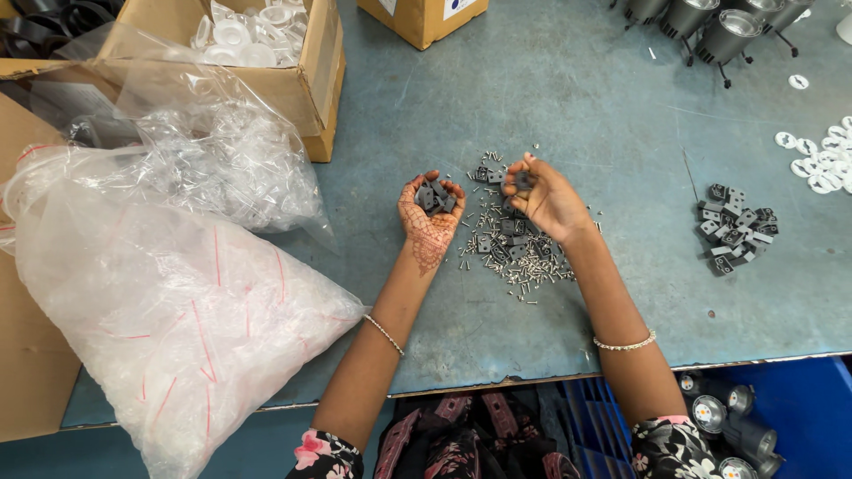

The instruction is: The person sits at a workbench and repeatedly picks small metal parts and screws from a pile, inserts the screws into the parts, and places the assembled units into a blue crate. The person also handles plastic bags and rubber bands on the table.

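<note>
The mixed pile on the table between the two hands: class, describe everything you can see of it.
The mixed pile lies loose on the blue-grey table. It holds small dark grey bracket-like pieces and many thin silvery screws, looking like metal, scattered flat. The right hand hovers over its upper edge pinching a dark piece; the left hand cups several beside it.

I see my left hand (431, 213) cupping small grey brackets (436, 197) — my right hand (543, 197) pinches another above the screw pile (515, 257).

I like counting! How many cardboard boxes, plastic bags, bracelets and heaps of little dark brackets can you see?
Cardboard boxes: 3
Clear plastic bags: 2
Bracelets: 2
Heaps of dark brackets on the table: 2
Total: 9
</note>
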